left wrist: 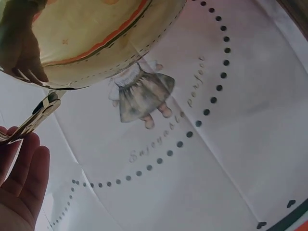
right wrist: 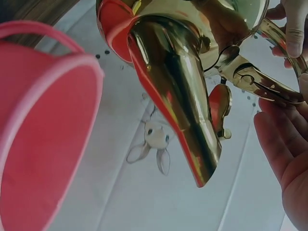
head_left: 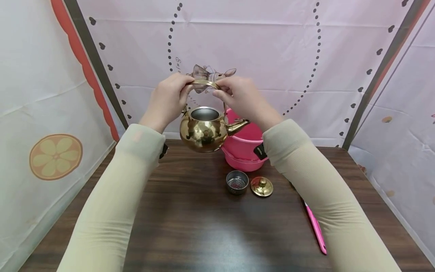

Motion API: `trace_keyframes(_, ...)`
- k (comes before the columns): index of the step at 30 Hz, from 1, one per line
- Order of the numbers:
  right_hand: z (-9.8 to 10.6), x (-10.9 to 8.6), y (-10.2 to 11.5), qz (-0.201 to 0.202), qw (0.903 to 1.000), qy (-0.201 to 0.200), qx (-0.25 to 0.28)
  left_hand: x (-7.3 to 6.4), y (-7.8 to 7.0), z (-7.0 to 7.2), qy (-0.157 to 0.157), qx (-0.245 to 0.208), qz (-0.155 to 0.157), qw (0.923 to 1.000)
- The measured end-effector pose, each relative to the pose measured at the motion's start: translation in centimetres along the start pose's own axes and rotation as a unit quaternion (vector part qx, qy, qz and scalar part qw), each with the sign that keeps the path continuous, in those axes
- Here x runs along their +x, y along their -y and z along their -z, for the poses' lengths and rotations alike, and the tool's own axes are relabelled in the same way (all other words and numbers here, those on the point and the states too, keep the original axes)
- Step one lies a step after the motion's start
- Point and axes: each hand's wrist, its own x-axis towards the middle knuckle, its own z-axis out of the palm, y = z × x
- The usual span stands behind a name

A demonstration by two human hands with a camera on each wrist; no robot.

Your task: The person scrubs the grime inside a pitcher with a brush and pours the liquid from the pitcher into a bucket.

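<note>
A shiny gold teapot (head_left: 203, 134) hangs in the air above the table, its lid off and its grey inside showing. My left hand (head_left: 168, 99) pinches the left part of its arched handle (head_left: 204, 82) between thumb and fingers. On the handle's right part, my right hand (head_left: 245, 97) pinches in the same way. The spout (right wrist: 175, 96) points right, overlapping the pink bucket (head_left: 245, 149) in the head view. Below on the table lie a round metal strainer (head_left: 237, 182) with a perforated bottom and the gold lid (head_left: 262, 186) with its knob up.
The dark wood table (head_left: 190, 226) ends at a printed white cloth (head_left: 265, 49) behind and at both sides. A tool with a pink handle (head_left: 316, 228) lies on the right, partly hidden by my right sleeve (head_left: 316, 189).
</note>
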Motion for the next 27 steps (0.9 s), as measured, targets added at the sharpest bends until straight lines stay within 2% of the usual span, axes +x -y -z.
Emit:
trace_keyframes(6,-1.3,0.4,0.5,-0.008,0.9995,0.021,0.02,-1.1,1.2,0.1,-0.008,0.017,0.002,0.9998)
trace_keyframes(10,-2.2,0.5,0.5,-0.009,0.9993,0.035,0.01,-2.0,1.9,-0.1,-0.007,0.022,0.004,0.9997)
trace_keyframes(14,-3.3,0.5,0.4,0.004,0.9995,0.031,-0.001,-2.9,2.4,-0.5,-0.008,0.02,0.009,0.9997)
trace_keyframes(17,-4.0,0.4,0.4,0.008,0.9995,0.028,0.013,-3.4,2.7,-0.9,-0.008,0.018,0.015,0.9997)
trace_keyframes(20,-4.6,0.5,0.4,0.002,0.9988,0.037,0.032,-3.8,3.1,-1.1,-0.008,0.018,0.02,0.9996)
trace_keyframes(27,-5.7,0.6,0.3,-0.024,0.9969,0.063,0.039,-4.4,3.9,-1.7,-0.004,0.023,0.031,0.9993)
